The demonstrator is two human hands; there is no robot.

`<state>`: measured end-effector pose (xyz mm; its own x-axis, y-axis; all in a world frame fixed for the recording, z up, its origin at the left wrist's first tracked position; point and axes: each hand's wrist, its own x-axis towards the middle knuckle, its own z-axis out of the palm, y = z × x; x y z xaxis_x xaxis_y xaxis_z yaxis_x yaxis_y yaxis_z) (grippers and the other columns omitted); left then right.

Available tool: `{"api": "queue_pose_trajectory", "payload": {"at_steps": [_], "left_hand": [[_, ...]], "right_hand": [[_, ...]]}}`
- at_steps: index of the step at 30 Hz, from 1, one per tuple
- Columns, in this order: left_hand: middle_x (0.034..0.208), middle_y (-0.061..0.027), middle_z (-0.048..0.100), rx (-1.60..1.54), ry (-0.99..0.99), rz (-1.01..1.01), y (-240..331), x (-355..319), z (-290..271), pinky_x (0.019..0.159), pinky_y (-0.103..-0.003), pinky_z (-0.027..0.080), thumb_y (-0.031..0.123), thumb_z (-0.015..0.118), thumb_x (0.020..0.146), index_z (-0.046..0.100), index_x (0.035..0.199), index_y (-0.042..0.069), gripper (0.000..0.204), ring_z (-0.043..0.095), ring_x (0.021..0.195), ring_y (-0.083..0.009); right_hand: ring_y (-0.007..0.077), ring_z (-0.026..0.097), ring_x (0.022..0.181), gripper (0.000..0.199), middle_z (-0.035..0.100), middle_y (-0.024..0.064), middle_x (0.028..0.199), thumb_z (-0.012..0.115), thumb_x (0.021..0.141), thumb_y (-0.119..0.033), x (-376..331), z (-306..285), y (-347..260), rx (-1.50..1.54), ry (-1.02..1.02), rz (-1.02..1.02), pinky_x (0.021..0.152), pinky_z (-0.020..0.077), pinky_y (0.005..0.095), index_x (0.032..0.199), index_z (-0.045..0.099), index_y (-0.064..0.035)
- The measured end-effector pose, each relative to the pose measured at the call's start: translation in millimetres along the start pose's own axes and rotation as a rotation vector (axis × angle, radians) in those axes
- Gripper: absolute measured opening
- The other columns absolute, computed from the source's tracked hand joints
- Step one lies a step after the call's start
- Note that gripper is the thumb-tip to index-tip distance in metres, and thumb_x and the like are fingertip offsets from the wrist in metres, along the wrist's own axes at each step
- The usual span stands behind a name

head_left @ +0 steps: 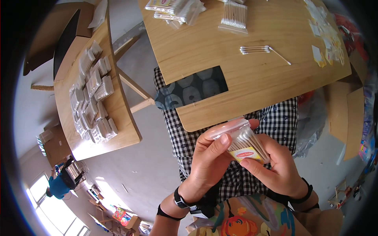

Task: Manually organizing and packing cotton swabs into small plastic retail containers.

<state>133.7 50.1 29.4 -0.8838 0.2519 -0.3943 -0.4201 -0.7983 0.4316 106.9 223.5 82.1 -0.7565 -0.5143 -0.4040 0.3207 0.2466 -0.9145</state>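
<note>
Left hand [212,151] and right hand [278,165] clamp fingers on a clear plastic bag [246,153] of white-tipped swabs [247,138]; loose brown-stemmed swabs [255,50] lie on a tan wooden table [197,51].

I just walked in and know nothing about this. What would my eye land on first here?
Probably the clear bag of cotton swabs below the centre, held between the left hand and the right hand. Next comes the heap of bagged swabs on the side table at the left. On the front table, a few loose swabs stand out, one slanting away from the rest.
</note>
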Motion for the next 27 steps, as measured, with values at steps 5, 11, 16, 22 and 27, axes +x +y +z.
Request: {"api": "queue_pose_trajectory", "payload": {"at_steps": [5,11,16,22,27], "left_hand": [[0.130,-0.0186,0.060,-0.092,0.001,0.066,-5,3,0,0.103,-0.047,0.046,0.029,0.061,0.095,0.064,0.123,0.001,0.039,0.057,0.122,-0.0313],[0.129,-0.0111,0.062,-0.257,-0.012,0.090,-9,3,-8,0.104,-0.048,0.044,0.031,0.061,0.095,0.064,0.122,0.003,0.038,0.056,0.123,-0.0304],[0.130,-0.0112,0.061,-0.268,-0.018,0.081,-8,1,-10,0.105,-0.048,0.044,0.031,0.061,0.095,0.064,0.122,0.004,0.038,0.055,0.124,-0.0307],[0.130,-0.0155,0.061,-0.209,-0.008,0.119,-6,-2,-9,0.104,-0.047,0.044,0.029,0.063,0.095,0.065,0.120,0.002,0.037,0.056,0.122,-0.0322],[0.116,-0.0163,0.064,0.062,0.105,0.208,0,-8,2,0.099,-0.046,0.047,0.024,0.067,0.092,0.070,0.111,0.004,0.028,0.060,0.114,-0.0322]], "right_hand": [[0.0088,0.061,0.090,0.031,0.066,0.0084,0.103,0.068,0.090,-0.007,0,3,-4,-0.042,0.058,-0.026,0.080,0.0482,0.0251,0.116,0.055,0.0030],[0.0191,0.068,0.090,0.035,0.066,0.0142,0.102,0.066,0.091,-0.007,-1,0,3,-0.034,0.093,-0.140,0.078,0.0521,0.0289,0.122,0.053,0.0019],[0.0181,0.068,0.090,0.033,0.067,0.0147,0.103,0.065,0.092,-0.008,0,-1,2,-0.090,0.089,-0.139,0.078,0.0523,0.0287,0.121,0.055,0.0025],[0.0160,0.068,0.091,0.033,0.068,0.0132,0.105,0.064,0.092,-0.009,0,0,5,-0.005,0.086,-0.096,0.080,0.0519,0.0281,0.122,0.056,0.0031],[0.0154,0.067,0.096,0.033,0.067,0.0120,0.107,0.064,0.093,-0.010,-3,-3,7,0.092,0.054,-0.024,0.085,0.0503,0.0276,0.123,0.056,0.0030]]}}
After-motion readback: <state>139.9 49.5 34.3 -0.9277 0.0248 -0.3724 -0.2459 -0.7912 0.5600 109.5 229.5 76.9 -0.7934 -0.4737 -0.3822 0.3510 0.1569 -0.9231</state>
